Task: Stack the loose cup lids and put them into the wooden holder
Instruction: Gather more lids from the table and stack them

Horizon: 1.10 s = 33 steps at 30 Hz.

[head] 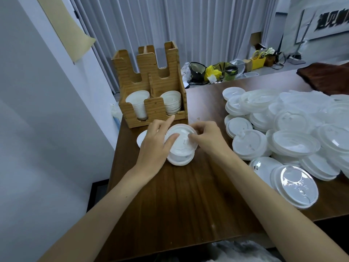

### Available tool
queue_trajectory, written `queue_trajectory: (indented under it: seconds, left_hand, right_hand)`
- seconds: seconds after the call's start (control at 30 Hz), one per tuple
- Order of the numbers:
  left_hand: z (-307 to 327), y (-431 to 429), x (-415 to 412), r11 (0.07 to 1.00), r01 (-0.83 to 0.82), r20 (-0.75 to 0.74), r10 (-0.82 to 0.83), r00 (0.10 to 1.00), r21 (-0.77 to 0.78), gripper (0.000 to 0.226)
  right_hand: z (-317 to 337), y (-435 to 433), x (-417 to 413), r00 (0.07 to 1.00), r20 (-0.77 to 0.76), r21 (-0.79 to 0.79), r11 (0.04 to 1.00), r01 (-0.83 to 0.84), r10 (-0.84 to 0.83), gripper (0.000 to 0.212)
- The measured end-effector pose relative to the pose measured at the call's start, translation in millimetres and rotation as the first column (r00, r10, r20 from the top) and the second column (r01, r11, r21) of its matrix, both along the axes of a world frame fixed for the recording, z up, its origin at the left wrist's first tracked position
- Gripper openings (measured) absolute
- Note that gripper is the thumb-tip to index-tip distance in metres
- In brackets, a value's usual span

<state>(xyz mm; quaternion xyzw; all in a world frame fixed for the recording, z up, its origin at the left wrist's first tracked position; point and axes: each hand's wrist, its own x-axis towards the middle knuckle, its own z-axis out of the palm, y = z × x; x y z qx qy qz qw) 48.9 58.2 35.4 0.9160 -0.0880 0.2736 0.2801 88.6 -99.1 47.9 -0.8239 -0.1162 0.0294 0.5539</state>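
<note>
My left hand (pixel 154 145) grips the lid stack (pixel 181 147) steady, my right hand (pixel 207 137) pinches its top rim to square it, just near of the holder (pixel 154 108).

holder (pixel 151 91) back-left on table (pixel 188 195) | loose lids (pixel 292 137) right

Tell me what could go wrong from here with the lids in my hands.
1. The small stack gripped between the left hand and right hand looks uneven, with its bottom lid sticking out. It may slip apart when lifted.
2. Both front slots of the wooden holder already contain stored lids, so an added stack might not seat neatly.
3. The loose pile lies close beside the right forearm, and a careless sweep could scatter it.
</note>
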Motion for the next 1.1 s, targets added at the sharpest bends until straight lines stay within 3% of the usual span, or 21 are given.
queue_trajectory:
  seconds: [0.1,0.23,0.33,0.47,0.6,1.1]
  left_hand:
    - [-6.2,2.8,-7.1,0.984,0.053,0.107,-0.072,0.992,0.169,0.046]
    - [-17.4,8.3,-12.2,0.946,0.117,0.136,-0.165,0.977,0.303,0.029]
    - [-21.8,12.4,-14.3,0.955,0.116,0.140,-0.159,0.977,0.274,0.022]
    - [-29.3,13.5,-19.1,0.956,0.144,0.090,-0.172,0.981,0.257,0.019]
    - [-38.0,7.0,-22.0,0.940,0.186,0.043,-0.207,0.977,0.284,0.018]
    - [-47.7,4.0,-22.4,0.924,0.223,-0.021,-0.228,0.973,0.310,0.023]
  right_hand:
    - [-2.9,0.9,1.1,0.997,-0.025,0.042,0.996,0.073,-0.072,0.022]
    - [-3.3,5.8,0.6,0.988,-0.150,0.135,0.990,0.042,-0.021,0.023]
    - [-5.5,7.9,1.4,0.983,-0.180,0.114,0.992,0.048,-0.026,0.022]
    - [-14.0,1.4,5.0,0.978,-0.144,-0.063,0.988,0.141,-0.149,0.038]
    - [-21.9,-0.8,4.9,0.971,-0.173,-0.181,0.974,0.135,-0.167,0.029]
    - [-28.7,1.0,2.9,0.983,-0.167,-0.259,0.966,0.024,-0.069,0.022]
